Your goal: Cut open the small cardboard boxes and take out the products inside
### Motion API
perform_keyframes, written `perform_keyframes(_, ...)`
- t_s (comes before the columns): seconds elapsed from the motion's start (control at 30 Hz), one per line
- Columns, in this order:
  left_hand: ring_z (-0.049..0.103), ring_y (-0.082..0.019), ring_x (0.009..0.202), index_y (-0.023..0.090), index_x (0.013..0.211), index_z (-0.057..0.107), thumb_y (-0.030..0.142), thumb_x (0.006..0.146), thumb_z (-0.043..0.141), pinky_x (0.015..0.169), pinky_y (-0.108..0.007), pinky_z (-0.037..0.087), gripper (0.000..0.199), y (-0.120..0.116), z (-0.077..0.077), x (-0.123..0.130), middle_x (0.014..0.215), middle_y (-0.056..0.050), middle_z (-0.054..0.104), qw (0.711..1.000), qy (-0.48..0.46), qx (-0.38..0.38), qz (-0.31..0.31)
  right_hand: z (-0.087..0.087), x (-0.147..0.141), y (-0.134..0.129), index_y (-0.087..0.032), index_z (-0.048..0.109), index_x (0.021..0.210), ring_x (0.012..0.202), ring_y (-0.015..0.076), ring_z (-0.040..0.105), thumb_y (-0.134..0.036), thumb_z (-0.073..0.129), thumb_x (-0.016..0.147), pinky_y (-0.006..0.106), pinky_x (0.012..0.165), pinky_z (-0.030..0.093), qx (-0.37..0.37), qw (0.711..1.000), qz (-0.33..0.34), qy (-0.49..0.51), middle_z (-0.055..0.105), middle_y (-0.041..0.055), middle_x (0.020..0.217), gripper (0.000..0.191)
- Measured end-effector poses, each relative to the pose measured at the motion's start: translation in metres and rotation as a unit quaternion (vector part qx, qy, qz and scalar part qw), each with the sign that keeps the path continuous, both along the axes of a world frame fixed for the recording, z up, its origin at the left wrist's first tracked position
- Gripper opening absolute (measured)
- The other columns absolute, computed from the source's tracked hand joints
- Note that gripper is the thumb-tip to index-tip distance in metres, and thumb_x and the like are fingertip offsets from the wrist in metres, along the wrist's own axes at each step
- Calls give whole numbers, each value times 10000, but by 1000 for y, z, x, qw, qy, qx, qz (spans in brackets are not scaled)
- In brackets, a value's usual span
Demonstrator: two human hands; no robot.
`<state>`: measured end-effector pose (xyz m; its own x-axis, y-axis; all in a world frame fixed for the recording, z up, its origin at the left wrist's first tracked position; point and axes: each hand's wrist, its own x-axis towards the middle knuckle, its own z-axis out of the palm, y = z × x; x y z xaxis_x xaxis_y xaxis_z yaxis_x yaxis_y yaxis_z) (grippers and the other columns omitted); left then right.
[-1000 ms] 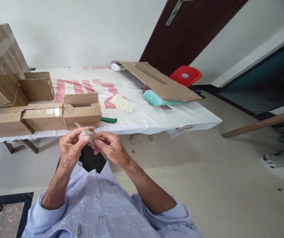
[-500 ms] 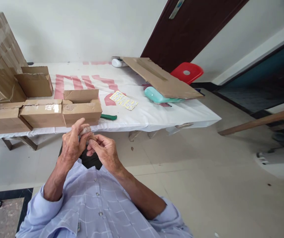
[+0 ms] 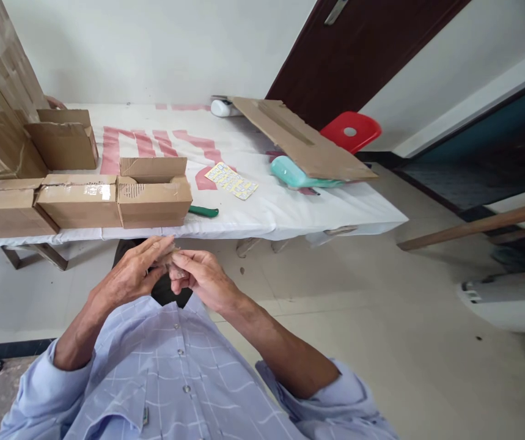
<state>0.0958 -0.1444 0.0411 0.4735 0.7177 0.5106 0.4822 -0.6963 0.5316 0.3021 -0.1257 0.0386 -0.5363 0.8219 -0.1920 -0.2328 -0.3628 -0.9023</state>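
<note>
My left hand [image 3: 131, 272] and my right hand [image 3: 205, 278] meet in front of my shirt, just off the table's near edge. Between them is a small, crumpled, translucent item [image 3: 169, 260], mostly covered by the fingers; what it is cannot be made out. The fingers of my left hand are curled over it, and my right thumb and fingertips pinch its right side. Beyond the hands stands a small open carton [image 3: 154, 205], with a green-handled tool [image 3: 204, 211] at its right side. A yellow and white sticker sheet [image 3: 231, 181] lies farther right.
The table [image 3: 253, 221] has a white cover with red print. More cartons [image 3: 79, 205] line its left front edge, with a large taped box [image 3: 0, 110] behind. At right, a cardboard sheet [image 3: 308, 143] leans over a turquoise item [image 3: 287, 172] near a red stool [image 3: 351, 131].
My left hand has tilted lower and its raised fingers have come down over the small item. My right arm has swung outward slightly. The whole view has shifted a little.
</note>
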Motion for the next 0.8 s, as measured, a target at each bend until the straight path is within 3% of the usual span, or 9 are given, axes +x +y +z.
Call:
perform_keyframes(0.07, 780, -252, 1159, 261, 1626, 584, 226, 1109, 617, 996, -391, 658, 520, 1, -2, -1, 1309, -132, 790, 999, -48, -14, 10, 4, 7, 0, -182, 737, 782, 524, 126, 660, -766, 880, 783, 266, 530, 584, 31, 999, 9, -10, 714, 14, 707, 602)
perform_keyframes(0.17, 797, -206, 935, 252, 1523, 700, 265, 1080, 671, 821, -310, 649, 444, 0, -2, -1, 1161, -106, 833, 988, -130, -79, 9, 12, 22, 0, -200, 788, 986, 601, 143, 671, -689, 830, 891, 308, 613, 602, 141, 986, -62, -60, 741, 19, 790, 500)
perform_keyframes(0.27, 717, -152, 692, 259, 1489, 732, 250, 1049, 674, 641, -255, 591, 444, -5, 3, 1, 999, -62, 831, 969, -182, -166, -6, 21, 30, 0, -249, 784, 1132, 829, 185, 714, -520, 895, 883, 360, 805, 625, 302, 936, -130, -126, 768, 32, 972, 384)
perform_keyframes(0.4, 674, -154, 664, 247, 1443, 749, 238, 1033, 651, 614, -260, 555, 422, -11, 17, 7, 928, -44, 806, 957, -178, -228, -31, 28, 26, 1, -278, 795, 1140, 1023, 234, 700, -425, 914, 895, 411, 941, 601, 450, 872, -95, -164, 760, 51, 1094, 309)
perform_keyframes(0.57, 640, -148, 636, 210, 1327, 711, 300, 1037, 702, 553, -236, 447, 304, -15, 26, 13, 785, 1, 715, 946, -161, -280, -25, 32, 16, 6, -256, 777, 913, 924, 225, 698, -300, 823, 969, 406, 886, 568, 499, 851, -59, -151, 757, 39, 938, 85)
perform_keyframes(0.67, 606, -139, 623, 208, 1108, 659, 378, 1049, 718, 548, -235, 422, 190, -16, 23, 15, 740, 14, 657, 932, -186, -309, -26, 34, 14, 7, -248, 743, 810, 801, 189, 660, -233, 750, 976, 366, 792, 547, 478, 866, -32, -145, 728, 14, 836, 167)
perform_keyframes(0.8, 577, -130, 629, 208, 950, 611, 397, 974, 813, 562, -237, 444, 278, -15, 13, 15, 723, 19, 628, 913, -227, -338, -22, 38, 12, 10, -240, 726, 754, 751, 174, 629, -273, 728, 962, 338, 730, 532, 439, 887, -29, -141, 716, 13, 793, 211)
